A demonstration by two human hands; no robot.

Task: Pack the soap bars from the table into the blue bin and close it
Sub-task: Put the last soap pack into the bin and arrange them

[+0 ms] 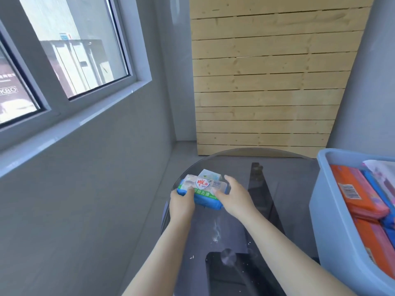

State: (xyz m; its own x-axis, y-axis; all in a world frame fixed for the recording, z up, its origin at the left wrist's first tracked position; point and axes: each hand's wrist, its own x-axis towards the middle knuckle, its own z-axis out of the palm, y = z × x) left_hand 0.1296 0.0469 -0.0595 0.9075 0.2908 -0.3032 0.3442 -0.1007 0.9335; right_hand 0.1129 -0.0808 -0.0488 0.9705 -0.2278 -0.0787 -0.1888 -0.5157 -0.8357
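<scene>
The soap bar pack [201, 192], blue wrapper with a green band and a red shield logo, lies at the far left of the round glass table [235, 227]; its white Chinese lettering is too blurred to read. A second pale bar [210, 173] peeks out behind it, mostly hidden. The left hand [181, 202] grips the pack's left end, fingers curled around it; the right hand [233, 196] clasps the right end. The blue bin [333, 210], cut off at right, holds orange packs [357, 191] with a barcode.
</scene>
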